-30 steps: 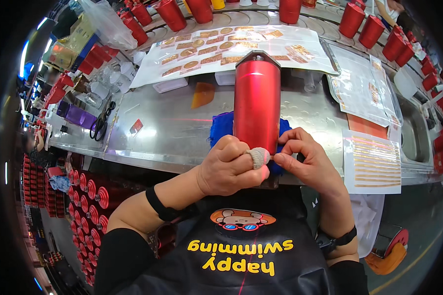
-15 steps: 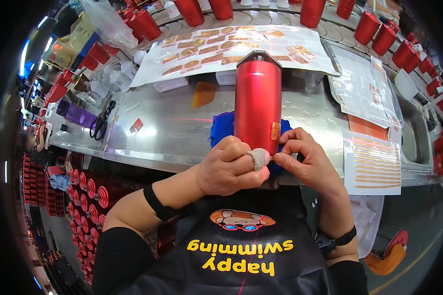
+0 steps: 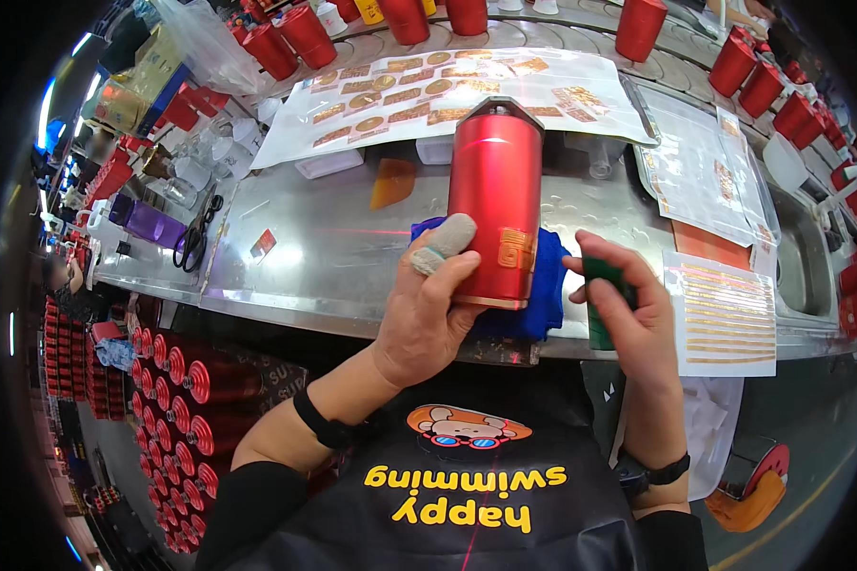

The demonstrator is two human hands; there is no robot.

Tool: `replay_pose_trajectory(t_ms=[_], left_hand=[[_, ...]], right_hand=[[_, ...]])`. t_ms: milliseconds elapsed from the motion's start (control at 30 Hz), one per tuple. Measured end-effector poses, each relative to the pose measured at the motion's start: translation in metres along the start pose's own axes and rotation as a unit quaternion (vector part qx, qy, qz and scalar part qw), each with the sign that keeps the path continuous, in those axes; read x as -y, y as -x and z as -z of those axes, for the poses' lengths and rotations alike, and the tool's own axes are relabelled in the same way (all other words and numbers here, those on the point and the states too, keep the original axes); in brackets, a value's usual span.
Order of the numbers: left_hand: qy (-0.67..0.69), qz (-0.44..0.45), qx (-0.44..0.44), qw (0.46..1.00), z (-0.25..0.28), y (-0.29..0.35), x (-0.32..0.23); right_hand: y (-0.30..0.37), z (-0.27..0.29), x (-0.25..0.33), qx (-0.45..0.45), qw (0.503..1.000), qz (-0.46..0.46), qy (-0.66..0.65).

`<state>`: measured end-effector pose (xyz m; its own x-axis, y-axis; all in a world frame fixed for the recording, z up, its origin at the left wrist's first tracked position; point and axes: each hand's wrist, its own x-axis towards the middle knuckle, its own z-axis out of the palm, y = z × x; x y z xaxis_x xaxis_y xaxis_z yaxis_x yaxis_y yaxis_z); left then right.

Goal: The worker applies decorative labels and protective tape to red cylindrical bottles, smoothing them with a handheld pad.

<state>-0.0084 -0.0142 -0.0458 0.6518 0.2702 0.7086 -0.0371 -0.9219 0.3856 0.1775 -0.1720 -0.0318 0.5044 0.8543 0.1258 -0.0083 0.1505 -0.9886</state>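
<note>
A tall red metal cylinder [image 3: 497, 205] with a dark angular end lies over a folded blue cloth [image 3: 550, 285] on the steel bench. A small gold square emblem [image 3: 515, 248] shows near its closer end. My left hand [image 3: 430, 300] is wrapped round the cylinder's left side, with pale finger covers on it. To the right of the cylinder and apart from it, my right hand [image 3: 633, 309] has its fingers bent round a thin dark green flat piece [image 3: 600, 328], partly hidden by the thumb.
A white sheet of gold stickers [image 3: 409, 90] spans the bench's back. Right of my hand lies a sheet of gold strips [image 3: 724, 314], then a sink [image 3: 802, 252]. Black scissors [image 3: 197, 233] and an amber flat piece [image 3: 392, 183] lie left. Red cylinders [image 3: 641, 29] stand on the conveyor behind.
My left hand has gone from the cylinder's near end to its left side. My right hand has drawn away rightward, the green piece now visible. The cylinder has turned, its emblem facing up more.
</note>
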Motion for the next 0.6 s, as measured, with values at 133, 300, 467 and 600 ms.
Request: replay_pose_trajectory(t_ms=[133,300,467,600], left_hand=[[0.044,0.031,0.028,0.998,0.001,0.007,0.004],[0.206,0.22,0.03,0.953,0.001,0.007,-0.002],[0.143,0.191,0.05,0.97,-0.003,-0.001,-0.007],[0.13,0.185,0.038,0.973,-0.004,-0.005,-0.012]], right_hand=[[0.011,0.004,0.011,0.047,0.982,-0.106,-0.15],[0.012,-0.007,0.006,0.082,0.992,-0.091,-0.033],[0.006,-0.014,0.008,0.115,0.99,-0.077,0.038],[0.003,-0.02,0.011,0.117,0.99,-0.075,0.023]])
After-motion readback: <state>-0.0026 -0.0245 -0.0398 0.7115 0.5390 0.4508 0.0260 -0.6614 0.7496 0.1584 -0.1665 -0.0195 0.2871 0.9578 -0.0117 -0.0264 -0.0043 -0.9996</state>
